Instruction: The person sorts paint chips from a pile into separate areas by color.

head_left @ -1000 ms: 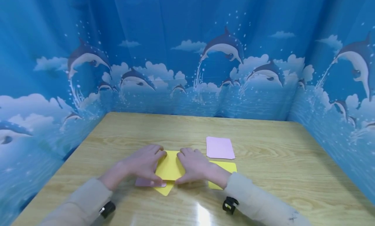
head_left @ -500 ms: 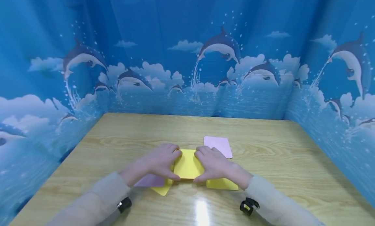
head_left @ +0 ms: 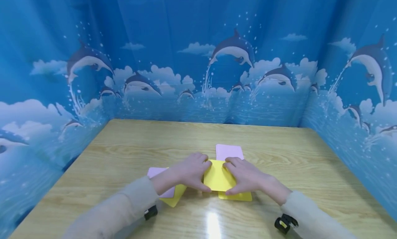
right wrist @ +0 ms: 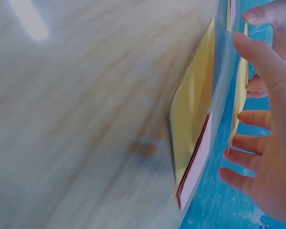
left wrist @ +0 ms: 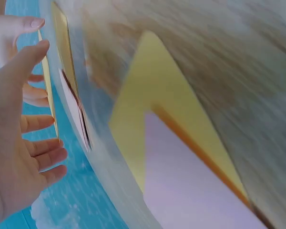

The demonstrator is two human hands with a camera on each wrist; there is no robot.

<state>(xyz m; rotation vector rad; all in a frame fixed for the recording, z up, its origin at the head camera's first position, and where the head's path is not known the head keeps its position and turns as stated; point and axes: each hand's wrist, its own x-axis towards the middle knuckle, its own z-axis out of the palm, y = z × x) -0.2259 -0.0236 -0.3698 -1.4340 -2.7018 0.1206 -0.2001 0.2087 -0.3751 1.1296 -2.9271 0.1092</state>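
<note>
Both hands are gripping one yellow card (head_left: 217, 176), and they're facing each other across it. Left hand (head_left: 194, 172) is pinching the left side, thumb along the near edge and fingers along the far one; right hand (head_left: 248, 177) is doing the same on the right. So the card is sitting between the two palms, and the wrist views are showing it held up clear of the table (head_left: 139, 139).

Just underneath, another yellow piece (head_left: 235, 196) is poking out on the near side, below the right thumb. Beyond the right hand's fingers, a pink stack (head_left: 229, 152) is lying flat, partly hidden behind the held card.

Over on the left hand's side, a second pair is resting under the forearm: a pink sheet (head_left: 169, 193) is lying across a yellow sheet (head_left: 177, 197), whose corners are showing towards the left hand and towards the wearer.

Pale sleeves (head_left: 124, 204) are reaching in from both near corners, a black device (head_left: 151, 212) hanging at each wrist. Light is glinting on the wood in front of the hands, and a dolphin curtain (head_left: 186, 25) is hanging well beyond them.
</note>
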